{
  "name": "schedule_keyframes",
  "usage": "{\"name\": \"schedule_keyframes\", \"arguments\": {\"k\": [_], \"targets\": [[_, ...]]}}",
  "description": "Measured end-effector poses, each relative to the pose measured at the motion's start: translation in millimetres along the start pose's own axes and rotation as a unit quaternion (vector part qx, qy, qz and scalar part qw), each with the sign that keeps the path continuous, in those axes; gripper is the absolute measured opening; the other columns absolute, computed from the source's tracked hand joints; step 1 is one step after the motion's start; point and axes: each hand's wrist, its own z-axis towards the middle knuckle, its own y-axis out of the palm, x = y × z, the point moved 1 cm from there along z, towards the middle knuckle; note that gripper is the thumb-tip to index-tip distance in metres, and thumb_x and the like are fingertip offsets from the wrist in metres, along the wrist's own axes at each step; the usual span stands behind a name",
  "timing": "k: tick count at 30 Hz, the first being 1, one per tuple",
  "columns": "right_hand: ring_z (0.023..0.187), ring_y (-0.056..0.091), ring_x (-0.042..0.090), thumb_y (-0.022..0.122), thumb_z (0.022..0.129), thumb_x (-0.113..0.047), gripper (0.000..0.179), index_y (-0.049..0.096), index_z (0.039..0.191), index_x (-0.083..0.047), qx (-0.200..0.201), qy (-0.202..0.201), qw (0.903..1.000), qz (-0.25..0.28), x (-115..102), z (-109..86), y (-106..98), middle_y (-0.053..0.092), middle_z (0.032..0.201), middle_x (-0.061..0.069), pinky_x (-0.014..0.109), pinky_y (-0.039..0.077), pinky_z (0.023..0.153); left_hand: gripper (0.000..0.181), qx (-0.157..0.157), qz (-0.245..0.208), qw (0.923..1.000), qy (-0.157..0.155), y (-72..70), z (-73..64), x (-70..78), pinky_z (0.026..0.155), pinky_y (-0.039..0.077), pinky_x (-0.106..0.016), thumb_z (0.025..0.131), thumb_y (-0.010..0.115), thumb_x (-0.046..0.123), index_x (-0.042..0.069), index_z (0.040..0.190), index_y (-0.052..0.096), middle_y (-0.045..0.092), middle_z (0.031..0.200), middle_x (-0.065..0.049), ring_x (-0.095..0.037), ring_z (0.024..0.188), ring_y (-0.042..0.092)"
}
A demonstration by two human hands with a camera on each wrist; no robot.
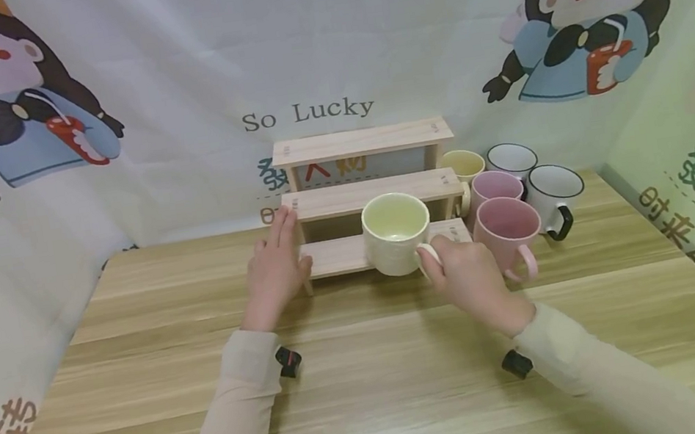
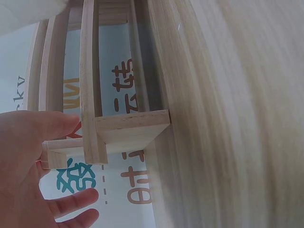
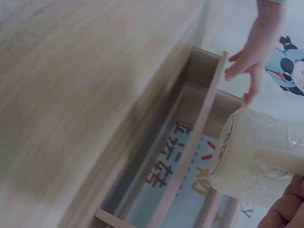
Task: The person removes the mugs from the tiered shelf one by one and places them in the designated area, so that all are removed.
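Observation:
A pale yellow mug is held upright by its handle in my right hand. In the head view the mug overlaps the lowest step of a small three-step wooden rack. The right wrist view shows the mug's side and base, with my curled fingers at the handle. My left hand is at the rack's left end, its fingers extended. From the left wrist, the thumb lies by a step's front edge and the other fingers spread beyond the rack's end.
Right of the rack stand two pink mugs, two white mugs with dark rims and another yellow mug, close together. A printed cloth hangs behind and beside the wooden table.

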Motion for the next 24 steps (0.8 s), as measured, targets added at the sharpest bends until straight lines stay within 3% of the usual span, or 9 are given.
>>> {"name": "schedule_keyframes", "arguments": {"k": [4, 10, 19, 24], "targets": [[0.038, 0.033, 0.016, 0.063, 0.085, -0.015, 0.032, 0.043, 0.062, -0.005, 0.024, -0.004, 0.9997, -0.005, 4, 1.8, -11, 0.036, 0.046, 0.001, 0.024, 0.023, 0.034, 0.084, 0.002, -0.001, 1.0000, -0.002, 0.3, 1.0, 0.7, 0.084, 0.049, -0.056, 0.089, 0.065, 0.026, 0.016, 0.154, 0.013, 0.004, 0.163, 0.000, -0.049, 0.117, 0.044], [0.039, 0.036, 0.020, 0.060, 0.086, -0.017, 0.028, 0.048, 0.065, -0.003, 0.046, 0.013, 0.9989, -0.005, 14, -1.0, -29, 0.042, 0.047, 0.006, 0.027, 0.025, 0.035, 0.083, -0.003, -0.006, 1.0000, -0.003, 1.4, 1.5, 1.6, 0.087, 0.047, -0.059, 0.090, 0.064, 0.026, 0.016, 0.154, 0.012, 0.003, 0.163, 0.000, -0.051, 0.122, 0.040], [0.038, 0.030, 0.016, 0.029, 0.102, -0.041, 0.058, 0.044, 0.061, -0.003, 0.070, 0.008, 0.9973, -0.020, 36, -11.6, -64, 0.036, 0.046, 0.003, 0.024, 0.021, 0.038, 0.083, 0.002, -0.005, 1.0000, -0.001, 2.6, 1.8, 2.0, 0.084, 0.049, -0.057, 0.090, 0.064, 0.026, 0.016, 0.154, 0.013, 0.004, 0.163, 0.000, -0.050, 0.118, 0.043], [0.038, 0.034, 0.016, 0.040, 0.097, -0.029, 0.045, 0.046, 0.062, -0.001, 0.072, 0.019, 0.9968, -0.028, 47, -20.6, -77, 0.041, 0.045, 0.005, 0.026, 0.025, 0.036, 0.083, 0.004, -0.002, 1.0000, 0.001, 3.1, 2.0, 0.8, 0.083, 0.049, -0.057, 0.090, 0.064, 0.026, 0.015, 0.154, 0.013, 0.004, 0.163, -0.001, -0.050, 0.117, 0.044]]}}
